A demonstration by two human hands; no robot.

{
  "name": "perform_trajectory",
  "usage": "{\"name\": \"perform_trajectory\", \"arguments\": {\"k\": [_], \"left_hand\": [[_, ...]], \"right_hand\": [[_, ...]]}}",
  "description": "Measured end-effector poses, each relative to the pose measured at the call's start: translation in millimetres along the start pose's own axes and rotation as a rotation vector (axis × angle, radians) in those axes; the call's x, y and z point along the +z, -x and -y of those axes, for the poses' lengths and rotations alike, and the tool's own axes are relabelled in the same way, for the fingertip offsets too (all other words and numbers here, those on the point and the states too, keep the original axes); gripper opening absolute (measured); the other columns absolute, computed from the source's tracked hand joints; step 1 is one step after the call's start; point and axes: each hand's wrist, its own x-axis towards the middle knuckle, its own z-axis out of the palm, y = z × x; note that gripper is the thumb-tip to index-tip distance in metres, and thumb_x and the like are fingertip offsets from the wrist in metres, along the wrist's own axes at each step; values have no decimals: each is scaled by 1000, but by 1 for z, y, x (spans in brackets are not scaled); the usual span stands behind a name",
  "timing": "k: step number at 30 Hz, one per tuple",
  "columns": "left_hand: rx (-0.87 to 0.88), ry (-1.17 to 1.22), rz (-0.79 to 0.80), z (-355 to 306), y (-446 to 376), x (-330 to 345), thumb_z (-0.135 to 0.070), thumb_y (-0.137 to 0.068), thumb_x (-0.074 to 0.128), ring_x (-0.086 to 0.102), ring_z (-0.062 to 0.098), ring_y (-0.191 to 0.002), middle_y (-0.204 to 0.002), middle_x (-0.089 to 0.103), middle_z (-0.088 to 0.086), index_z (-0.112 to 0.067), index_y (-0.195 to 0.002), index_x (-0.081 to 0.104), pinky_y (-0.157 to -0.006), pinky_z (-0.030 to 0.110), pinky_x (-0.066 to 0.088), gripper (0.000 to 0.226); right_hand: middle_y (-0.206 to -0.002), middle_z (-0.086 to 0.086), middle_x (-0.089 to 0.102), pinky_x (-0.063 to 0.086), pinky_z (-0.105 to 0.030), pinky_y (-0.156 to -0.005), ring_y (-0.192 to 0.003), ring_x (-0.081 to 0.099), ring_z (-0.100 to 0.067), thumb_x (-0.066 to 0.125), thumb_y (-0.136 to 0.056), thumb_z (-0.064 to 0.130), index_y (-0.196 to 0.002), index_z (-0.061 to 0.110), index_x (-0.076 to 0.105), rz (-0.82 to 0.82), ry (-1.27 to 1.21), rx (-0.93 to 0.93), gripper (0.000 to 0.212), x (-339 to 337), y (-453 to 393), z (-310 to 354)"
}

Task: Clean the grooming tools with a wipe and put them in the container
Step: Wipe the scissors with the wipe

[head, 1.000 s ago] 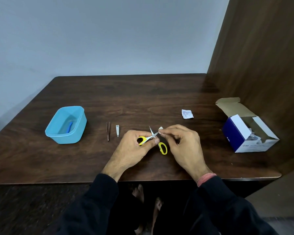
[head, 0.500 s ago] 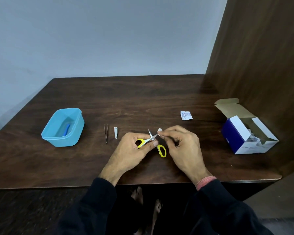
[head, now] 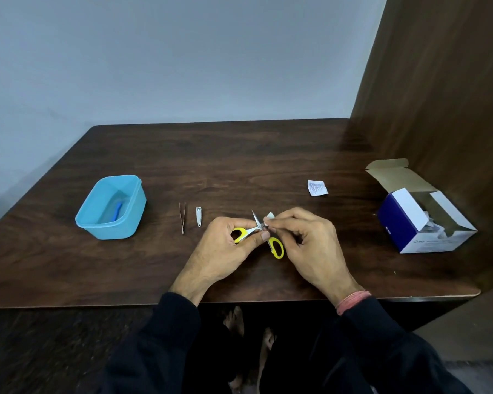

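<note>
Small scissors with yellow handles [head: 276, 247] are spread wide apart over the table's middle front. My left hand [head: 225, 248] grips one yellow handle. My right hand [head: 308, 245] pinches a small white wipe [head: 269, 216] against one blade, near the pivot. The other blade tip points up and away. Tweezers [head: 182, 217] and a small nail clipper [head: 199, 216] lie side by side to the left of my hands. Farther left stands the light blue container [head: 131, 211], with a blue tool [head: 117, 211] lying inside it.
A torn white wipe sachet [head: 317, 187] lies behind my right hand. An opened blue and white cardboard box [head: 410, 226] sits at the right, close to a wooden side panel [head: 439, 95]. The table's front edge [head: 69, 304] runs just below my wrists.
My right hand has slid the wipe a little down the blade toward the pivot. The scissors stay spread in my left hand. The view has shifted slightly.
</note>
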Motion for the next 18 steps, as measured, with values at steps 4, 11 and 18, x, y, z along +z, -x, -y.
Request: {"name": "perform_trajectory", "arguments": {"k": [4,11,18], "left_hand": [[-25,-23,-29,2,-1,1,-42,-101,83,61,8,-77,-89,81,5,-40,-98,89,-80,39,54,6],[5,2,16,4,-1,1,-34,-104,81,78,26,-99,-100,86,-11,-35,-106,89,-94,45,60,9],[7,3,2,5,-1,1,-34,-103,82,68,4,-80,-91,84,-14,-35,-103,90,-83,30,54,7]], "right_hand": [[-101,19,77,49,-11,-73,-82,68,5,85,-96,2,-110,23,90,-77,12,69,25,2,0,-1],[-109,18,78,64,-32,-84,-99,77,-5,82,-97,0,-114,21,89,-24,23,-53,28,1,3,3],[-109,19,77,65,-32,-83,-100,76,-4,82,-97,0,-114,21,88,-16,51,-58,28,-1,2,3]]}}
